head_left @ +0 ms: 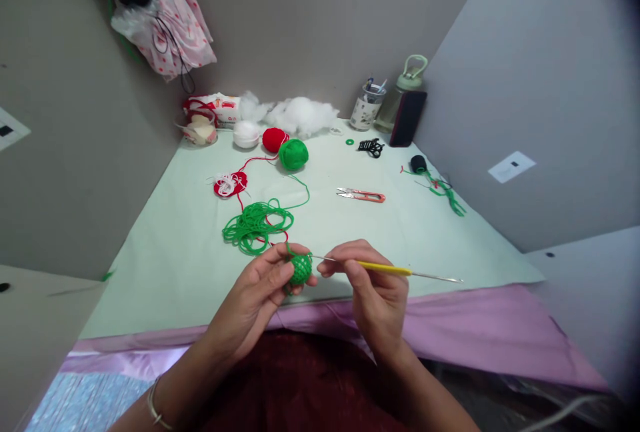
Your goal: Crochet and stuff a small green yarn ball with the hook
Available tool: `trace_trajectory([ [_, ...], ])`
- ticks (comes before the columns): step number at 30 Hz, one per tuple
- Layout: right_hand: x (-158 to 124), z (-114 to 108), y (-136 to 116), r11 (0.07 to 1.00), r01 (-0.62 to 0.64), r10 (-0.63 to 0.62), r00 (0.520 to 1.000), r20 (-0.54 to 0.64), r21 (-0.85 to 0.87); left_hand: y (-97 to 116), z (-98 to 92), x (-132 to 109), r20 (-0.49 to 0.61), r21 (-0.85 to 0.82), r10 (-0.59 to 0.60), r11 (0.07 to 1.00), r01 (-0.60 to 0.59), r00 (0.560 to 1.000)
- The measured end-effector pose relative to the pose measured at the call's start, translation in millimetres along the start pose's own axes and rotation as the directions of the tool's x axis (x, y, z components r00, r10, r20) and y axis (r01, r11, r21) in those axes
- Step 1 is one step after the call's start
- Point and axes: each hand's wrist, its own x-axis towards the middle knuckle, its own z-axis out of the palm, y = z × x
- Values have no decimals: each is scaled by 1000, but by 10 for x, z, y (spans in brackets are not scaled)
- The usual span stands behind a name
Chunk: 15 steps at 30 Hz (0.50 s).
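My left hand [267, 282] pinches a small round piece of green crochet [301, 269] above the table's front edge. My right hand [373, 289] grips a crochet hook [385, 268] by its yellow handle. The hook's thin metal tip reaches the right side of the green piece; whether it is inside a stitch I cannot tell. A second metal end points out to the right. Just beyond my left hand lies a loose heap of green yarn [253, 227], with a red strand running through it. One green strand leads back to a green yarn ball [293, 154].
Orange thread snips [361, 195] lie mid-table. Behind are red [274, 140] and white yarn balls [246, 134], white stuffing [305, 115], a pen cup [367, 109], a bottle [400, 95] and a leaning phone [409, 119]. A red crocheted piece [231, 184] lies left; yarn scraps [453, 199] lie right.
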Motion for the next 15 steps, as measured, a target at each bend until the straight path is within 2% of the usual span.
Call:
trace_trajectory([
  [11, -7, -9, -4, 999, 33, -33, 999, 8, 7, 22, 7, -13, -2, 63, -8, 998, 8, 1000],
  [15, -3, -13, 15, 999, 13, -16, 997, 72, 42, 12, 18, -6, 39, 77, -11, 997, 8, 999],
])
